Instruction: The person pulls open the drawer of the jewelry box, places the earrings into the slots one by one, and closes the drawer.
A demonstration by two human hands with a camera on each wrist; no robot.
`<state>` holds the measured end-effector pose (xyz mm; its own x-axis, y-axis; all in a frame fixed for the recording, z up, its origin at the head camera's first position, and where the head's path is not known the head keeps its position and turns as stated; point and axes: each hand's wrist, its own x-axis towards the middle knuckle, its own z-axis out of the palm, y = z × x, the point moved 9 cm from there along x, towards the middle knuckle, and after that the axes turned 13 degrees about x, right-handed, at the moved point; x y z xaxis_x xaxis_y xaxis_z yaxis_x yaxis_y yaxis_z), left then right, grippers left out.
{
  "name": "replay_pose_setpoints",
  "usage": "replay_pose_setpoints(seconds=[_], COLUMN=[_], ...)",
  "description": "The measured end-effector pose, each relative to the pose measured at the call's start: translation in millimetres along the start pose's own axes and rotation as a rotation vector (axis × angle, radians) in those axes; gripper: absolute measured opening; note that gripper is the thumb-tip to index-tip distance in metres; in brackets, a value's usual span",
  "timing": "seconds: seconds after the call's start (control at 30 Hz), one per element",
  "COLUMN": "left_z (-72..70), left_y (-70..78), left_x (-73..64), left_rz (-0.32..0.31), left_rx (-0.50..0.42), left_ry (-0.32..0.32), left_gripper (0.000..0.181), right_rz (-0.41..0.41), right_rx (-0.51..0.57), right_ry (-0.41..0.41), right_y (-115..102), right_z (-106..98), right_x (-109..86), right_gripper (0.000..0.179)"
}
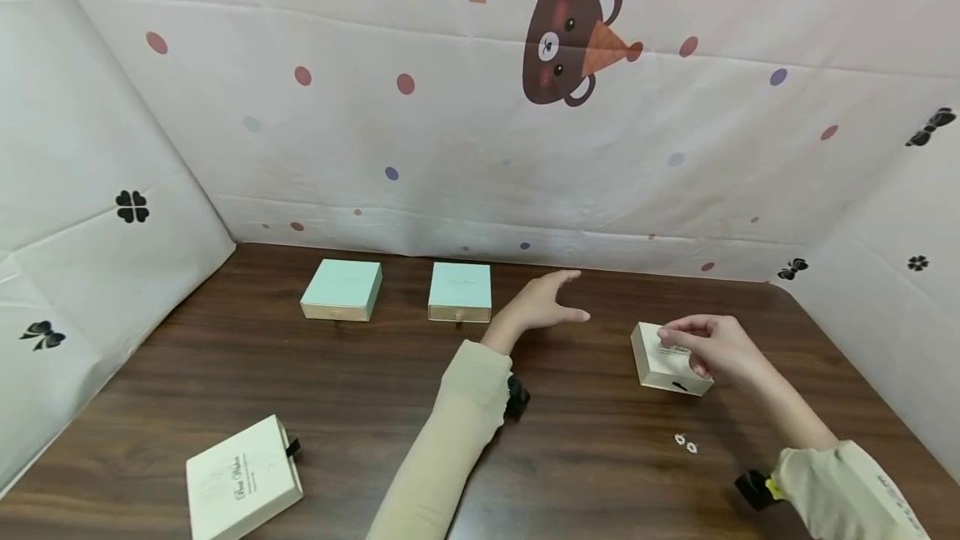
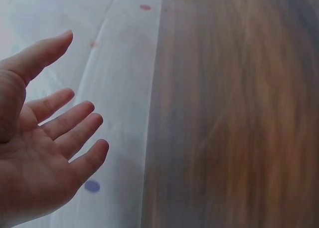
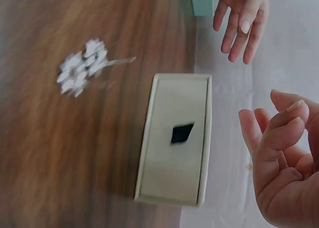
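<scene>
My right hand (image 1: 720, 348) hovers by a white drawer box (image 1: 663, 373), its fingers loosely bent with nothing between them. In the right wrist view the hand (image 3: 289, 158) is beside the box (image 3: 174, 173), whose front carries a black ribbon tab (image 3: 182, 133). Two small white flower-shaped pieces (image 1: 686, 443) lie on the table in front of that box; a thin pin sticks out from them in the right wrist view. My left hand (image 1: 542, 302) reaches over the table with thumb and fingers spread, holding nothing, right of a mint-green drawer box (image 1: 460, 286).
A second mint-green box (image 1: 343, 283) stands farther left at the back. Front left lies a larger white box (image 1: 243, 477) with printed lettering and a black tab. The brown wooden table (image 1: 360, 390) is enclosed by a white dotted cloth (image 1: 465, 140) at the back and sides.
</scene>
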<state>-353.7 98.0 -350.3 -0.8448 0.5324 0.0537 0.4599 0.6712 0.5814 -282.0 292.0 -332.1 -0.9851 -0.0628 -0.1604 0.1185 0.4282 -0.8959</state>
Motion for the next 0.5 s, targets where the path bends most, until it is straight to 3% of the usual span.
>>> replay_pose_setpoints(seconds=[0.5], left_z=[36.5], left_y=[37.7], left_x=[15.5], left_rz=[0.021], left_rx=[0.017], left_ry=[-0.034], left_gripper=[0.072], right_rz=[0.0], right_rx=[-0.087], right_ry=[-0.013], right_y=[29], right_z=[-12], right_x=[-20.5], right_gripper=[0.034])
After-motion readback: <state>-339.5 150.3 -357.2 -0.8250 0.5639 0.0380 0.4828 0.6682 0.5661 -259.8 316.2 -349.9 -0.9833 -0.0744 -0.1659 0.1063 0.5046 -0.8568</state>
